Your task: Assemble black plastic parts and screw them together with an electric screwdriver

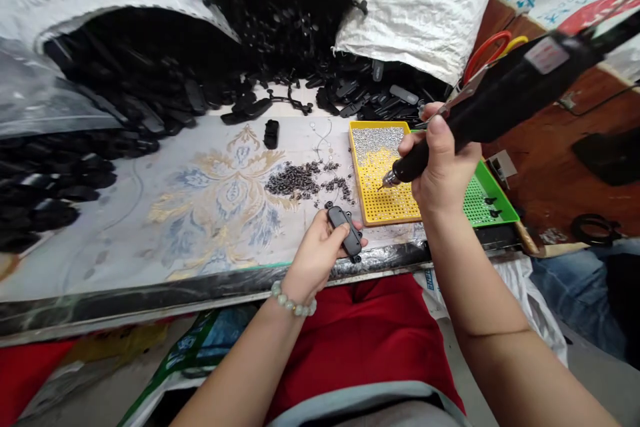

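My left hand (316,255) is closed around a small black plastic part (345,229) with lugs at its ends, held at the table's near edge. My right hand (443,160) grips a black electric screwdriver (505,97). Its tip points down over a yellow perforated tray (376,208) that holds many small silver screws. A pile of small dark metal pieces (303,180) lies on the patterned table cover just left of the tray.
A green perforated tray (493,203) sits to the right of the yellow one. Heaps of black plastic parts (150,90) spill from white woven sacks (425,0) along the back and left. One lone black part (271,133) lies mid-table. Red-handled pliers (487,53) rest at the right.
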### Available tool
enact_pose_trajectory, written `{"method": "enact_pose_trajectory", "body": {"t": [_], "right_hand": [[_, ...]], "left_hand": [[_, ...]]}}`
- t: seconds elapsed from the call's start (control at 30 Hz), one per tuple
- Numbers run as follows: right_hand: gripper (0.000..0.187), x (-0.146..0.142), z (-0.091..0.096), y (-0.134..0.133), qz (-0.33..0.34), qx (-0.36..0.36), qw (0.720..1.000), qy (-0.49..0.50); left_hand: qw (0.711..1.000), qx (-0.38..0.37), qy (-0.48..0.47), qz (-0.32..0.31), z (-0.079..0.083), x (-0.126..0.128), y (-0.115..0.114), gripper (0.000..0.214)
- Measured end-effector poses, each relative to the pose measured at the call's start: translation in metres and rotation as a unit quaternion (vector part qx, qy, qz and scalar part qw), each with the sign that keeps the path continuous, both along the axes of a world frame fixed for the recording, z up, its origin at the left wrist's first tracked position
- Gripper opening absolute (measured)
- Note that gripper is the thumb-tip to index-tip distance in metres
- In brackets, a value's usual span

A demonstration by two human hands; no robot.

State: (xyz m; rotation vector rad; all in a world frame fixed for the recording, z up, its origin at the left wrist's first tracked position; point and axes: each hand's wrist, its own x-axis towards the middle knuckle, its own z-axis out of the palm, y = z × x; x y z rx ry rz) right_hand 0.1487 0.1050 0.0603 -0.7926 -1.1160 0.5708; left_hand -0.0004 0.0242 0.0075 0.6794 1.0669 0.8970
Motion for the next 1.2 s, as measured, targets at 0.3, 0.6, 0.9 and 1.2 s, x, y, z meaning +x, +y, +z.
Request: {"method": "enact_pose_trajectory", "body": {"t": [0.3,0.6,0.9,1.2], "right_hand": [[0.029,-0.047,0.001,-0.027,0.096,-0.06,0.993,-0.031],[0.029,-0.053,0.0,-0.029,0.127,-0.104,0.986,-0.034],[0.028,-0.055,0.001,-0.039,0.154,-0.109,0.981,-0.036],[0.027,-0.053,-0.001,-0.043,0.133,-0.076,0.988,-0.018]], "left_hand": [[1.0,0.008,0.001,0.0,0.003,0.0,-0.001,0.015],[1.0,0.011,-0.01,-0.001,-0.002,-0.001,-0.001,0.017],[0.998,0.051,-0.036,0.025,-0.008,0.003,-0.001,0.022],[0.997,0.08,-0.004,0.007,-0.011,0.005,-0.002,0.019]]}}
